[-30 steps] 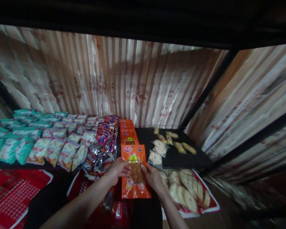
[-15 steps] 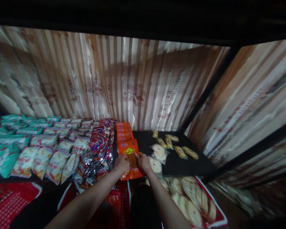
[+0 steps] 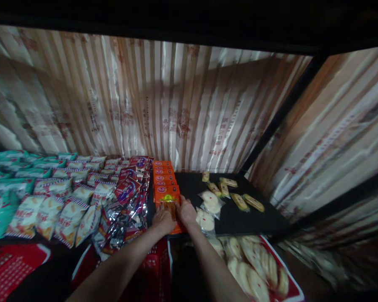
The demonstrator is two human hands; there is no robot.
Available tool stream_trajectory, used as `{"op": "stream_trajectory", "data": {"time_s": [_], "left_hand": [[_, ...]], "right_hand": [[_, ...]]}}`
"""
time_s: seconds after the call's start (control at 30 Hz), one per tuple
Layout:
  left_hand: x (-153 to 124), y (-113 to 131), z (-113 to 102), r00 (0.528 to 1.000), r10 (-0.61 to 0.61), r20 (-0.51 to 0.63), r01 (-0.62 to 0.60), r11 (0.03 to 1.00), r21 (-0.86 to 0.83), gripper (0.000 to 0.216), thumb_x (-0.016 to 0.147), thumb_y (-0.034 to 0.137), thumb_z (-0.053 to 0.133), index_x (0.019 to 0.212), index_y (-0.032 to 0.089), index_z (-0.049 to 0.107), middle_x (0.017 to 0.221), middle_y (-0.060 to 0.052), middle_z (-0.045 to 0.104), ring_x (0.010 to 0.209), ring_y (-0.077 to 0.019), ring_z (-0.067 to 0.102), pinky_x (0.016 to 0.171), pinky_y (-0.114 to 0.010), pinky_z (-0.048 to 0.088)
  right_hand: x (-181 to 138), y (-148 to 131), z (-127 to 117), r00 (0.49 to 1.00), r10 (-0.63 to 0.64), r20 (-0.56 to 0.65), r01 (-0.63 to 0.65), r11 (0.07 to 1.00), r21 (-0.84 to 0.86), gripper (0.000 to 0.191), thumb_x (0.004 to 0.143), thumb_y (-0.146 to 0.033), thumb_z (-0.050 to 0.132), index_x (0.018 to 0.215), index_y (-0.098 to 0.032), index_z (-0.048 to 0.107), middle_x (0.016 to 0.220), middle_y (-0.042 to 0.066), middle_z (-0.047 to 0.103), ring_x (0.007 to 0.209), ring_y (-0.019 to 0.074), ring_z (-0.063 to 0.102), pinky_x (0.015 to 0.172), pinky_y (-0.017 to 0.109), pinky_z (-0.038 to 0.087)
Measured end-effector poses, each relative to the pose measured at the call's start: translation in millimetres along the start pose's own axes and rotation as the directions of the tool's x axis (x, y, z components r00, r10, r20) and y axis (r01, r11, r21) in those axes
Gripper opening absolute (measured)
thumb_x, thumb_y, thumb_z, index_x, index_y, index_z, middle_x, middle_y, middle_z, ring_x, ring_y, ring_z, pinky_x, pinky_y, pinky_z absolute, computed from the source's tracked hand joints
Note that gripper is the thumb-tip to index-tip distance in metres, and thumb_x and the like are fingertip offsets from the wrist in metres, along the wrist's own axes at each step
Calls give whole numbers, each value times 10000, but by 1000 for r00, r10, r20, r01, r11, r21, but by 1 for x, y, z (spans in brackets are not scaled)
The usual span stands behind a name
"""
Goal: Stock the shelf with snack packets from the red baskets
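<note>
An orange snack packet [image 3: 166, 193] with a clear window of brown strips lies at the front of a row of overlapping orange packets [image 3: 164, 172] on the black shelf [image 3: 189, 184]. My left hand [image 3: 164, 218] rests across the lower left part of this packet, fingers stretched over it. At its right edge, my right hand [image 3: 185, 211] lies with fingers extended and touching it. Both hands hide much of the packet's lower half. Left of them are dark red and silver packets [image 3: 127, 188]; right of them, round white flat cakes in clear wrappers [image 3: 205, 220].
Several white snack bags [image 3: 67, 220] and green bags [image 3: 11, 186] fill the shelf's left side. Small yellow wrapped pieces [image 3: 253, 202] lie to the right. Below the front edge are red baskets [image 3: 19, 262], one holding wrapped flat cakes [image 3: 255, 281]. A dark beam crosses overhead.
The front orange packet has gone down and back onto the row. My left hand has loosened from its edge and spread over it; my right hand has moved slightly left along the side.
</note>
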State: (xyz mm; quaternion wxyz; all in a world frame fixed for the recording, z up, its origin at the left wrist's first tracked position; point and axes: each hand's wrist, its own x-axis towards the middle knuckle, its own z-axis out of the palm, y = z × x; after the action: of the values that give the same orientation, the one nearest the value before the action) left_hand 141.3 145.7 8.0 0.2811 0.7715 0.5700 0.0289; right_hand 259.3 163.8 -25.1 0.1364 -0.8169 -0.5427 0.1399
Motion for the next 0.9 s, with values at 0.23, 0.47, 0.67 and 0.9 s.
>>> {"op": "stream_trajectory", "data": {"time_s": [0.23,0.47,0.67,0.9], "left_hand": [[-7,4,1,999,18,-51,-17,1000,11,453,748,238,474,1167,81,551,1419,-142,350,1329,-290,247,1081,-362,235],[-45,14,10,977,104,-186,-134,978,-157,377,784,173,406,1104,76,581,1200,-179,553,1168,-268,466,1008,-358,336],[-98,-10,44,967,193,-164,-238,913,-330,471,752,76,351,1195,97,511,1223,-146,541,1144,-227,485,1007,-316,337],[-139,-83,88,974,228,1,-216,923,-320,348,768,124,372,1059,134,562,1116,-148,585,1065,-235,511,967,-329,346]], "right_hand": [[-16,-7,-5,987,-64,-148,50,994,-95,393,861,-327,413,1212,-201,537,1137,151,550,1041,260,508,841,338,402],[-47,1,8,888,-199,-414,282,947,150,378,863,-221,330,1115,-124,594,1150,144,546,1052,226,493,931,344,390],[-111,12,24,876,-198,-439,392,823,411,332,841,-186,312,994,-158,605,947,97,612,878,179,583,817,306,469],[-178,0,60,955,-297,7,276,897,346,331,819,-116,332,932,-182,637,935,79,651,875,166,614,786,255,451]]}}
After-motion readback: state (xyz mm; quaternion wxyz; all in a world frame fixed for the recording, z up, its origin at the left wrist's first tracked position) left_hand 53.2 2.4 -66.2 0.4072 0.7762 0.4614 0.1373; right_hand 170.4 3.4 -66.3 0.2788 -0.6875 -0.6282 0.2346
